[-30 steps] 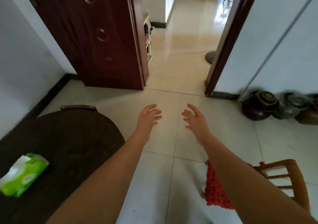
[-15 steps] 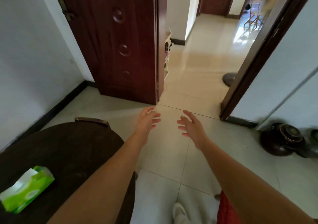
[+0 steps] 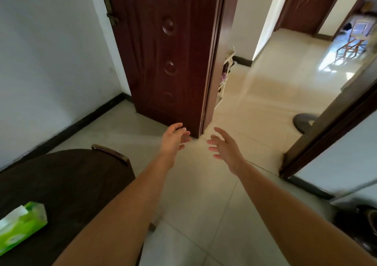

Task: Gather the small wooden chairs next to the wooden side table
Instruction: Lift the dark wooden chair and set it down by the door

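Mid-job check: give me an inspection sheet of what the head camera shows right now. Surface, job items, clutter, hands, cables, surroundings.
Surface: pale tiled floor, bare between the arms.
Job's things: dark wooden side table at lower left; a curved chair back shows just behind its far edge; another chair stands far down the hallway in sunlight.
Clutter: green tissue pack on the table; dark jar at the right edge; round dark base on the hallway floor.
Hands: left hand and right hand both open, stretched forward, holding nothing.
Cables: nothing seen.
Surroundings: open dark red door, white walls, shelf unit behind the door.
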Demonstrator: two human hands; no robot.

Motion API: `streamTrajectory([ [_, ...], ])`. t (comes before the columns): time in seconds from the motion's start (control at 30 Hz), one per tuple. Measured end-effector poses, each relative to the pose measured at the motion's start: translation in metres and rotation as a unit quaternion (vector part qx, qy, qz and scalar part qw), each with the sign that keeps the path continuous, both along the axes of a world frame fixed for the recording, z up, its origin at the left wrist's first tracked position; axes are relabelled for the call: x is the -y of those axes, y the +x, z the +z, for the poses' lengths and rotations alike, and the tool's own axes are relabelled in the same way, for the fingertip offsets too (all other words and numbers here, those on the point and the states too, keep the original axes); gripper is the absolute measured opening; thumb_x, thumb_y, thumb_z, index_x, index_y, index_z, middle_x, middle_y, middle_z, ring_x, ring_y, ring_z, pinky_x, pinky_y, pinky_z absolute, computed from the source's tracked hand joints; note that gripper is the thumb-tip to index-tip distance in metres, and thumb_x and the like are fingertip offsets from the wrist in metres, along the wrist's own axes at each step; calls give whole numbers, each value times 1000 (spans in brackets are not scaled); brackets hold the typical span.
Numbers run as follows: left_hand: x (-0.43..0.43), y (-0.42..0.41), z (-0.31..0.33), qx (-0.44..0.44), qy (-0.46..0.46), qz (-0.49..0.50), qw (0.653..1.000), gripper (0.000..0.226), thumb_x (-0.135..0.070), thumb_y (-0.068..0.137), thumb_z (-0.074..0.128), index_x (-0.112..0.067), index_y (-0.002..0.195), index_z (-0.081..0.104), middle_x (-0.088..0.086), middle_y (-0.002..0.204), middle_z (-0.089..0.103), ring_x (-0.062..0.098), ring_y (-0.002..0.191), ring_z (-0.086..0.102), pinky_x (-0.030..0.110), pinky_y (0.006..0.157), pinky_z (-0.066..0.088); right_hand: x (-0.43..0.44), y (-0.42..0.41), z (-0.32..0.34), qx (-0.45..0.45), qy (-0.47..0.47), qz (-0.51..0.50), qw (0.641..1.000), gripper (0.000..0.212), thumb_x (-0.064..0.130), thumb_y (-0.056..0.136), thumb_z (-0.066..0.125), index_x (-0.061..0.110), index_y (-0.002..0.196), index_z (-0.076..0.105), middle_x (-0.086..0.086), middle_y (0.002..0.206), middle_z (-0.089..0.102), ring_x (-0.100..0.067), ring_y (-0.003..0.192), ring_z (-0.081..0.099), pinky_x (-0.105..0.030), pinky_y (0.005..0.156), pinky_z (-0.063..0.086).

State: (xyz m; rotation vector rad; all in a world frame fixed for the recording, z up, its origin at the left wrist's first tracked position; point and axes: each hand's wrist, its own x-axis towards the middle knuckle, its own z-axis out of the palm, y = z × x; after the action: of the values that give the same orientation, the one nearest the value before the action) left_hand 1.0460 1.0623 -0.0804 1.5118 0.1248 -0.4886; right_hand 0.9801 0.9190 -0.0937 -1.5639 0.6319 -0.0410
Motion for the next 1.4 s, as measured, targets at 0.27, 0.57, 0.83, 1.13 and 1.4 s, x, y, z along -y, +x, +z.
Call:
streamTrajectory([
  [0.27, -10, 71, -18, -14, 8, 68, 998, 31, -19, 95, 46, -17, 126, 49, 4, 102, 64, 17, 85, 62, 39, 92, 43, 4, 85, -8, -17, -3, 63, 998, 47, 30, 93, 51, 29, 139, 40, -14, 118, 64, -29, 107, 61, -28, 68, 45],
  [0.57, -48, 189, -34, -30, 28, 135, 990, 36, -19, 95, 46, -14, 131, 47, 5, 105, 63, 19, 88, 62, 41, 96, 43, -24, 220, -21, -44, -6, 125, 991, 47, 30, 95, 49, 32, 140, 37, 0, 104, 64, -21, 105, 61, -36, 89, 45],
  [0.83, -87, 258, -38, -47, 34, 199, 978, 35, -18, 95, 46, -15, 130, 47, 9, 112, 62, 23, 100, 61, 42, 98, 44, -56, 323, -21, -46, -30, 188, 981, 44, 31, 95, 48, 35, 138, 39, -1, 111, 66, -17, 98, 64, -39, 90, 49],
  [1.13, -115, 303, -74, -82, 22, 311, 946, 32, -15, 94, 47, -15, 126, 51, 9, 112, 62, 25, 103, 61, 42, 99, 42, -85, 419, -49, -60, -48, 310, 948, 43, 28, 94, 49, 34, 137, 42, -3, 110, 66, -18, 91, 63, -30, 71, 47],
  [1.4, -124, 333, -113, -112, 18, 453, 884, 27, -13, 94, 45, -17, 119, 54, 6, 110, 61, 20, 101, 58, 34, 87, 43, -115, 492, -93, -85, -55, 431, 897, 43, 23, 94, 50, 33, 135, 44, -11, 116, 66, -19, 90, 63, -32, 74, 47],
])
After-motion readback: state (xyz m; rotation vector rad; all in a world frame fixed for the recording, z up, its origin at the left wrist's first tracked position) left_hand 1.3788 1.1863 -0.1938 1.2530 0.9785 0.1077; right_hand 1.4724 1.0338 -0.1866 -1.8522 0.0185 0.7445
